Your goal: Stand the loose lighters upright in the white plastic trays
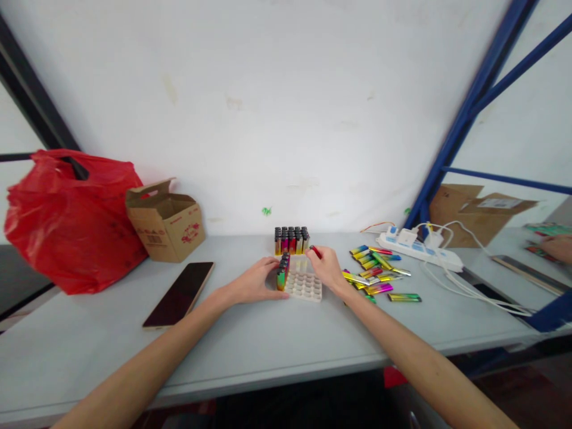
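Note:
A white tray with rows of round slots (304,288) lies on the table, with a few coloured lighters (281,277) upright along its left side. My left hand (257,280) curves round that side, thumb at the front corner and fingers by the back lighters, steadying the tray. Above the tray's back right part, my right hand (328,267) is closed in a pinch on a red lighter (315,251), mostly hidden by the fingers. Just behind stands a full block of upright lighters (292,241) with black tops. Loose metallic lighters (373,271) lie in a pile right of my right hand.
A dark phone (181,295) lies at left, before an open cardboard box (166,225) and a red plastic bag (74,220). At right are a white power strip (422,250) with cables and a blue metal frame (462,128). Another person's hand (558,247) shows at far right.

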Available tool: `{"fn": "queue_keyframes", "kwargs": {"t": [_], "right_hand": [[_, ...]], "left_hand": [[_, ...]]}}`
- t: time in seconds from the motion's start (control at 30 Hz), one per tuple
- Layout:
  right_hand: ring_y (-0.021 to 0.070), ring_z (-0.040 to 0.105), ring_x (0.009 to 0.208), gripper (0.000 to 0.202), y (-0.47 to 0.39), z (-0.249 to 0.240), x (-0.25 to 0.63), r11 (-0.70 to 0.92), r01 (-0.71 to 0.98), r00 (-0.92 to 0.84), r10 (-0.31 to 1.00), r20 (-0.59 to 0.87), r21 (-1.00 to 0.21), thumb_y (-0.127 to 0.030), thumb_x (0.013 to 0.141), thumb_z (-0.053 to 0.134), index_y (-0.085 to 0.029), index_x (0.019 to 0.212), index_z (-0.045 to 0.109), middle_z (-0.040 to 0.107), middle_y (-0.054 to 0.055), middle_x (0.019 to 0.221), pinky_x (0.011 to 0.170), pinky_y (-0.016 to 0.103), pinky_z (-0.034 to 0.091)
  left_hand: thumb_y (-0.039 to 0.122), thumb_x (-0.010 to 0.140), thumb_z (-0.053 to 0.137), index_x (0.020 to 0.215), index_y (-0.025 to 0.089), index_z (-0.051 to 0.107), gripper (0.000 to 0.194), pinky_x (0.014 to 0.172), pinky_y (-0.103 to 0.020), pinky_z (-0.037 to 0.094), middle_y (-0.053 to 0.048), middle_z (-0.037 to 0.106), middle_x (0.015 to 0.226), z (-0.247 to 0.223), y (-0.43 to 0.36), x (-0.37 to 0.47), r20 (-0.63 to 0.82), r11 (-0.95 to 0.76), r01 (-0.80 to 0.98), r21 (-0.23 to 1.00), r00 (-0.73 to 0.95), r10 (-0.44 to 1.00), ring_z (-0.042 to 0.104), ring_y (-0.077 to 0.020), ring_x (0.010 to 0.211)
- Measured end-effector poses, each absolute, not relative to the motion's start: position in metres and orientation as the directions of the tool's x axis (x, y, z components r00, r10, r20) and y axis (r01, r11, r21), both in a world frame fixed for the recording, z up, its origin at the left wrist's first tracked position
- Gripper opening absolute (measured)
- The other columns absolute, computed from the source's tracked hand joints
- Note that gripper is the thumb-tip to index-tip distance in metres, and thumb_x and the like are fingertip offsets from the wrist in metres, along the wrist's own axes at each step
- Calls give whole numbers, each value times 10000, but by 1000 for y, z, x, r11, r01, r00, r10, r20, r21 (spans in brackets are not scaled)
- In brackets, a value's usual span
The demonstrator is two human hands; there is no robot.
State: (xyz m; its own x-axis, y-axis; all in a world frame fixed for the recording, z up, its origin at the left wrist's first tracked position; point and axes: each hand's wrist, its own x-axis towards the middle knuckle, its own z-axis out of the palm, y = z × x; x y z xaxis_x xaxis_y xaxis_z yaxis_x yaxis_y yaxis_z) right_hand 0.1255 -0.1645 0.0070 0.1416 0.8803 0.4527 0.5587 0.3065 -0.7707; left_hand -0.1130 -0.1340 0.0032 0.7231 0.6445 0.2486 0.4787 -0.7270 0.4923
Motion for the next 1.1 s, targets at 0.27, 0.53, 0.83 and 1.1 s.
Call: {"fn": "queue_keyframes", "kwargs": {"t": [0.27, 0.53, 0.83, 1.1], "right_hand": [[154, 491, 654, 505, -170, 16, 131, 396, 506, 46, 875, 483, -766, -667, 989, 442, -223, 762, 521, 556, -21, 677, 612, 264, 373], [180, 584, 790, 506, -166, 11, 136, 513, 659, -257, 841, 477, -550, -615, 1049, 409, -213, 776, 549, 653, 44, 828, 758, 289, 456], [173, 661, 678, 400, -165, 6, 134, 431, 648, -247, 899, 362, -628, -513, 1081, 456, -200, 921, 647, 747, 31, 789, 698, 267, 449], [160, 550, 691, 314, -151, -10, 130, 553, 707, -410, 828, 382, -440, -346, 1059, 570, -177, 801, 631, 654, 28, 766, 690, 267, 396]], "left_hand": [[615, 728, 856, 1338, 197, 647, 769, 1143, -485, 490, -138, 656, 1374, 2, -133, -114, 262, -740, 466, 486, 730, 631, 616, -368, 1268], [627, 729, 852, 1313, 170, 651, 769, 1134, -461, 499, -149, 658, 1355, 4, -135, -113, 248, -739, 485, 468, 730, 637, 629, -365, 1244], [641, 713, 858, 1288, 185, 663, 760, 1125, -475, 500, -143, 672, 1339, 5, -135, -113, 257, -739, 479, 474, 728, 636, 624, -378, 1254], [619, 737, 852, 1319, 186, 634, 758, 1143, -481, 482, -155, 651, 1366, 4, -135, -113, 245, -743, 490, 456, 734, 634, 613, -370, 1274]]}}
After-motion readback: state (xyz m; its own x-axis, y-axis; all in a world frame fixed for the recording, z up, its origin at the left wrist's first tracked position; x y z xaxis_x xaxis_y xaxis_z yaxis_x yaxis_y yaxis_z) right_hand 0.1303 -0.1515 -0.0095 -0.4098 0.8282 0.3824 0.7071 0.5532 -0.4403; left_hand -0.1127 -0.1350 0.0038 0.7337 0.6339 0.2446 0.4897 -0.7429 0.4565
